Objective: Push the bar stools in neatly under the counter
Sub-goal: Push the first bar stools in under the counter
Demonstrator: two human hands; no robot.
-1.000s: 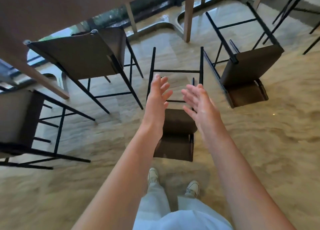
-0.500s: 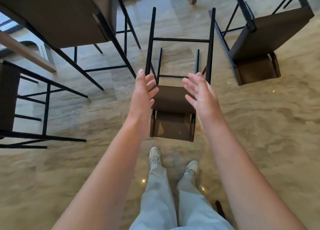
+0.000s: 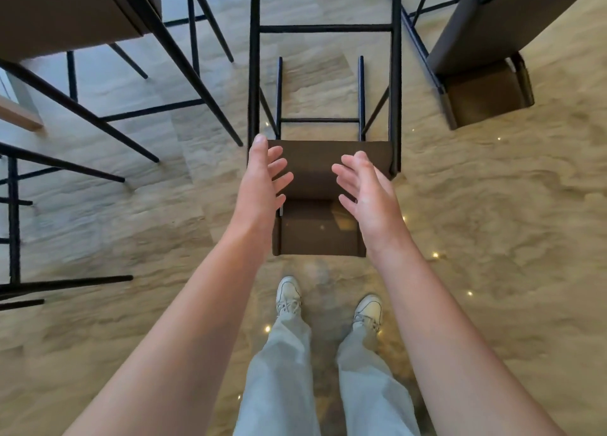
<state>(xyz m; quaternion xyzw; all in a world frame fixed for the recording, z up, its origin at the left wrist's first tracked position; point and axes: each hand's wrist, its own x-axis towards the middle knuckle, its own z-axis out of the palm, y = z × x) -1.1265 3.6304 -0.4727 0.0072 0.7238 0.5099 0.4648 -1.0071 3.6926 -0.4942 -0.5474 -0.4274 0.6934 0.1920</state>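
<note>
Both hands, left hand (image 3: 262,185) and right hand (image 3: 368,189), hover spread wide, holding nothing, over the bar stool (image 3: 322,172) backrest between them, positioned to grip and push.

Middle bar stool (image 3: 323,172): brown seat and backrest, thin black frame, upright on the floor, straight ahead.
Left bar stool (image 3: 70,11): brown seat, black splayed legs, upper left.
Right bar stool (image 3: 486,51): brown, black frame, upper right, angled.

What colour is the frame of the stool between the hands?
Black, with a dark brown seat; the stool shows in the head view.
</note>
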